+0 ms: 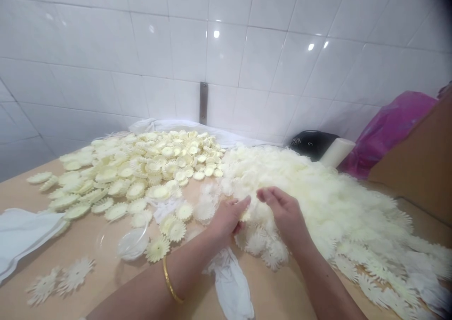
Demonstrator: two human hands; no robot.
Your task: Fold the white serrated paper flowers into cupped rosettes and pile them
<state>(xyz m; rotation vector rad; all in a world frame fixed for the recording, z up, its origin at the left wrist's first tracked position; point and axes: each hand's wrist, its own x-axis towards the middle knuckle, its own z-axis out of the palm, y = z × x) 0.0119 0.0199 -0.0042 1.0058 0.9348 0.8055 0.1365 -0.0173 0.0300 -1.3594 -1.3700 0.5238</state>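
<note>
My left hand (228, 216), a gold bangle (171, 282) on its wrist, is closed with the thumb up. A bit of a pale yellow flower-shaped cutout (246, 214) shows at its fingers, mostly hidden. Just to the right, my right hand (285, 214) is pinched, thumb against fingertips; whatever is between them cannot be made out. Beneath and beside the hands lie loose, thin white fringed cutouts (263, 244). A large heap of similar pale cutouts (335, 207) spreads to the right. Cupped, layered yellowish flowers (141, 169) are piled on the left.
A clear round dish (132, 244) and a white cloth (231, 287) lie on the tan table (95, 294). More white cloth (26, 237) is at the left. By the tiled wall (226, 52) are a black object (310, 143), a white roll (337, 151) and a magenta bag (388, 127).
</note>
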